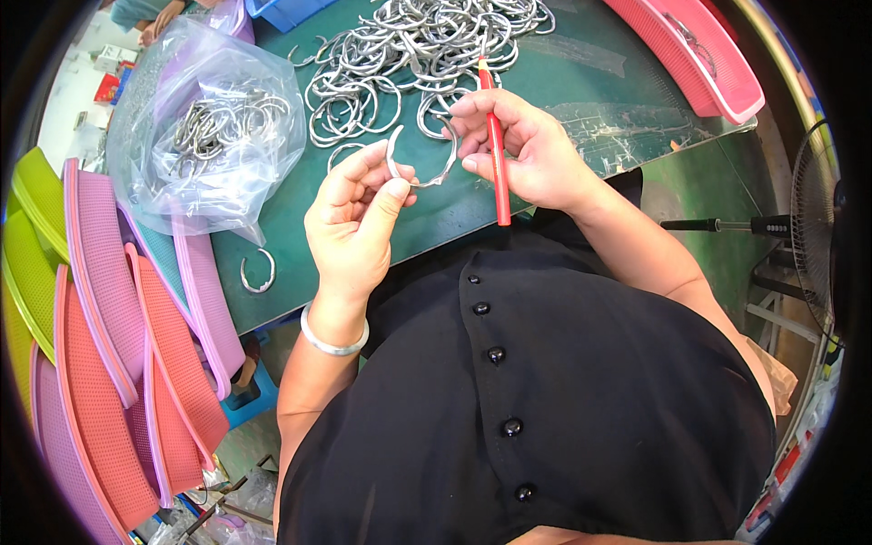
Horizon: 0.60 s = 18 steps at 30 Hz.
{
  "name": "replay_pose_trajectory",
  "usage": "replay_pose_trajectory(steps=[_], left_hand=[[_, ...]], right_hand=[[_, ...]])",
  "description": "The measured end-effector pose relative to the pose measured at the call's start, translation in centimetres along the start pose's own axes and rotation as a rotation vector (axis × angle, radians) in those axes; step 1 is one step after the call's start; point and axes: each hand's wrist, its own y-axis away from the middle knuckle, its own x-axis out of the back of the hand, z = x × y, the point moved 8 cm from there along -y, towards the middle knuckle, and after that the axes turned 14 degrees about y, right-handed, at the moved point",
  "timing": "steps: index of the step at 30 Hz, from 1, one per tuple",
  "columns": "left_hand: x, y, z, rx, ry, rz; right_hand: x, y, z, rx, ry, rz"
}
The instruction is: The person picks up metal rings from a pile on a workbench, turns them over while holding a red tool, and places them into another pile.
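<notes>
1. Currently, in the head view, the left hand (pixel 354 218) pinches an open metal ring (pixel 451 160) between thumb and fingers; the right hand (pixel 538 156) grips a red pencil-like tool (pixel 496 145), long axis pointing away from the body.
2. The ring lies between both hands, gap facing away; right-finger contact is unclear.
3. Just beyond, a ring pile (pixel 427 45) crowds the green table (pixel 627 102); a clear bag (pixel 259 173) stands left, a loose ring (pixel 272 271) nearer, a pink basket (pixel 677 45) far right.

Left fingers (pixel 343 186) pinched, right fingers (pixel 518 109) curled; 2 forearms (pixel 636 241) converging.
</notes>
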Motion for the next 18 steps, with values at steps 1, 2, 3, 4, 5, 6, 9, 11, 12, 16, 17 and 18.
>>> replay_pose_trajectory(steps=[1, 2, 3, 4, 5, 6, 9, 11, 12, 16, 17, 18], left_hand=[[-0.1, 0.1, 0.2, -0.017, -0.023, -0.009], [-0.3, 0.1, 0.3, -0.027, -0.034, -0.018], [-0.4, 0.2, 0.5, -0.038, -0.045, -0.027], [-0.6, 0.2, 0.6, -0.049, -0.057, -0.036], [-0.7, 0.3, 0.7, -0.06, -0.063, -0.045], [-0.8, 0.4, 0.7, -0.072, -0.069, -0.055], [-1.1, 0.6, 1.0, -0.115, -0.108, -0.09], [-1.2, 0.7, 1.2, -0.144, -0.137, -0.109], [-1.2, 0.7, 1.3, -0.158, -0.148, -0.116], [-0.8, 0.6, 1.0, -0.138, -0.102, -0.066], [-0.6, 0.5, 0.9, -0.131, -0.088, -0.055], [-0.3, 0.4, 0.6, -0.124, -0.077, -0.042]], right_hand=[[0.0, 0.0, -0.2, 0.019, 0.02, 0.003], [0.0, 0.1, -0.4, 0.039, 0.04, 0.006], [0.0, 0.1, -0.5, 0.059, 0.06, 0.009], [-0.1, 0.1, -0.6, 0.064, 0.053, 0.009], [-0.2, 0.1, -0.6, 0.069, 0.045, 0.009], [-0.3, 0.1, -0.7, 0.074, 0.038, 0.009], [-0.1, 0.0, -0.8, 0.111, 0.048, 0.079], [-0.1, 0.0, -0.9, 0.132, 0.067, 0.099], [-0.1, 0.1, -1.0, 0.143, 0.077, 0.11], [0.2, 0.3, -1.7, 0.222, 0.192, 0.126], [0.4, 0.4, -2.0, 0.237, 0.209, 0.153], [0.4, 0.6, -2.2, 0.253, 0.225, 0.178]])
